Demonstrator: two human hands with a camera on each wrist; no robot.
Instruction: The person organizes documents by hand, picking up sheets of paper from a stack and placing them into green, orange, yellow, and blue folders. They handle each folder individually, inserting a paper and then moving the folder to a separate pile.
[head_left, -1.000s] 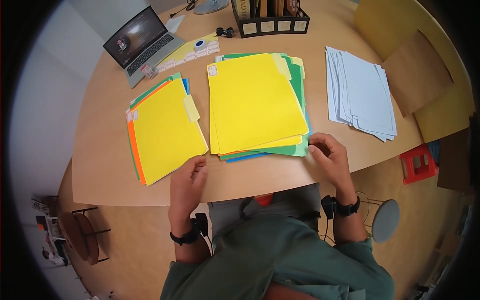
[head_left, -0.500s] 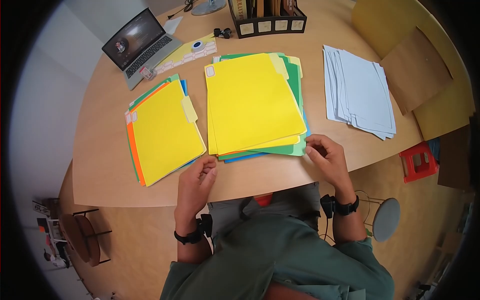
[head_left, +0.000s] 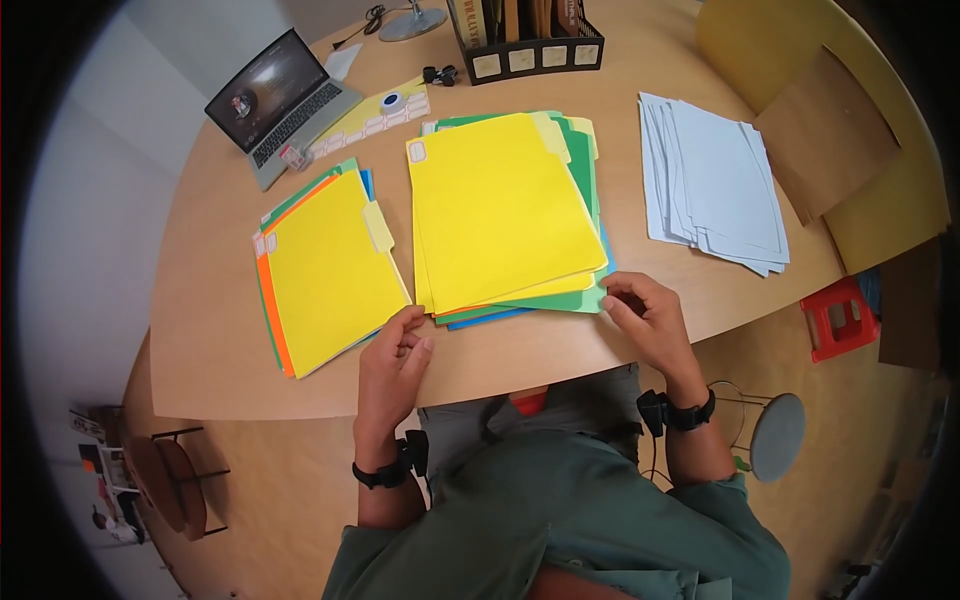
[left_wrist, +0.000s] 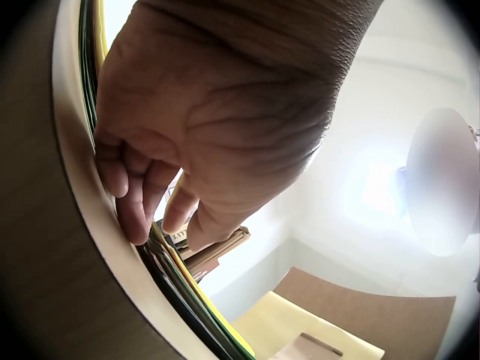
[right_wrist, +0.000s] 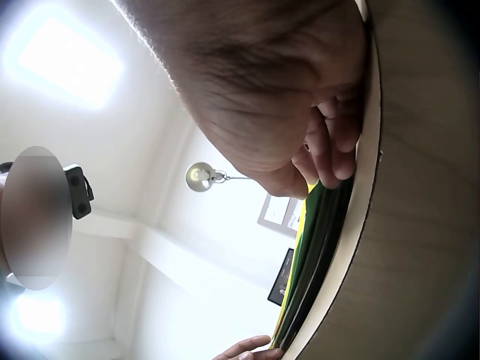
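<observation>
In the head view, a thick stack of folders, yellow on top (head_left: 505,215), lies mid-table, with green, orange and blue edges showing unevenly. My left hand (head_left: 392,375) rests at its lower-left corner, fingers loosely bent, close to the smaller stack (head_left: 330,275) on the left. At the lower-right corner, my right hand (head_left: 650,318) touches the edge with relaxed, bent fingers and thumb. The left wrist view shows my left hand (left_wrist: 217,112) with fingertips against the folder edges (left_wrist: 195,289). In the right wrist view, fingertips of my right hand (right_wrist: 270,97) meet the layered edges (right_wrist: 311,247).
Loose white sheets (head_left: 712,185) lie to the right, beside a yellow and brown board (head_left: 835,140). A laptop (head_left: 290,105), label sheets (head_left: 375,123) and a roll of tape (head_left: 392,102) are at the back left. Behind the stack stands a black file rack (head_left: 535,58).
My left hand has moved right, from the smaller stack's corner to the larger stack's lower-left corner. My right hand has stayed at the right corner. The head view has shifted slightly.
</observation>
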